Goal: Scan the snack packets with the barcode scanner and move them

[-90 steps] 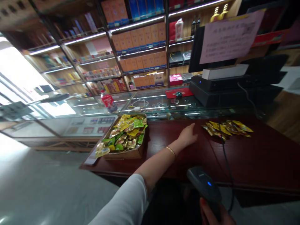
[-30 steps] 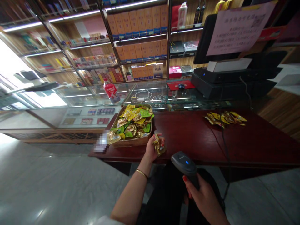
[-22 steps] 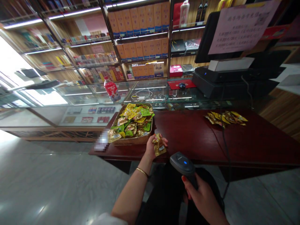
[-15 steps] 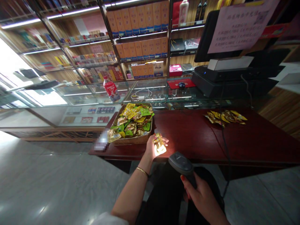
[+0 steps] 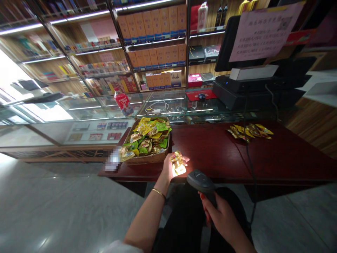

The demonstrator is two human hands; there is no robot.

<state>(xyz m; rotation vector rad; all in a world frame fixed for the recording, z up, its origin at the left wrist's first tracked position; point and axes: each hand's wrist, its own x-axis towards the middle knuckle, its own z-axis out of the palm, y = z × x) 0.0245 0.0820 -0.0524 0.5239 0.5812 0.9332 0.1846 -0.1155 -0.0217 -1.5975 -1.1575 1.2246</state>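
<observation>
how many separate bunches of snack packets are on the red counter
2: one heap fills the basket at the counter's left end, and a loose pile lies far right. One more packet is in the left hand.

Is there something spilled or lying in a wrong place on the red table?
Yes. A loose heap of yellow packets lies bare on the table, far right of the basket that holds the others. Nothing looks damaged.

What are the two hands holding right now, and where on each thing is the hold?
The left hand holds a gold snack packet by its left edge, lit face up. The right hand grips the barcode scanner by its handle, head aimed at the packet.
</observation>
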